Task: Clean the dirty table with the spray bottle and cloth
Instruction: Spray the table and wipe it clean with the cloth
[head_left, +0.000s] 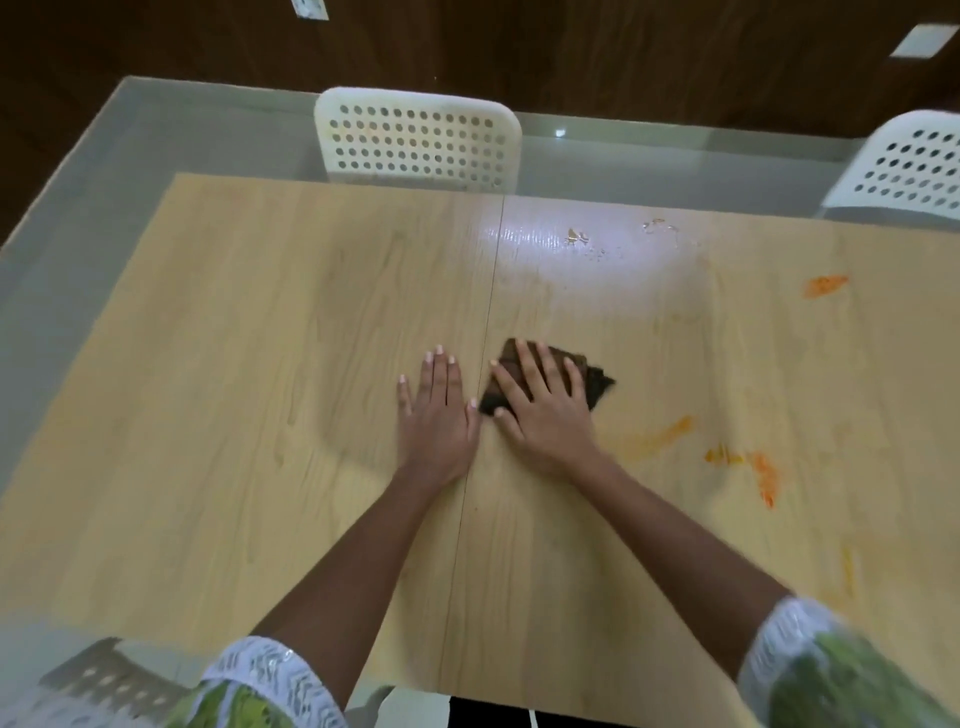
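Note:
A light wooden table (249, 364) fills the view, with a seam down its middle. My right hand (545, 410) lies flat with straight fingers on a dark brown cloth (597, 382), pressing it onto the tabletop just right of the seam. My left hand (436, 410) rests flat on the bare wood just left of the seam, fingers straight. Orange smears mark the right half: one (826, 286) at the far right, a streak (670, 434) near my right wrist, and more (763, 475) beyond it. Small wet spots (576, 238) sit under the glare at the back. No spray bottle is in view.
A white perforated chair (415, 137) stands at the table's far edge, and a second one (909, 166) at the back right. A grey chair (104, 680) shows at the bottom left by my body. Grey floor surrounds the table.

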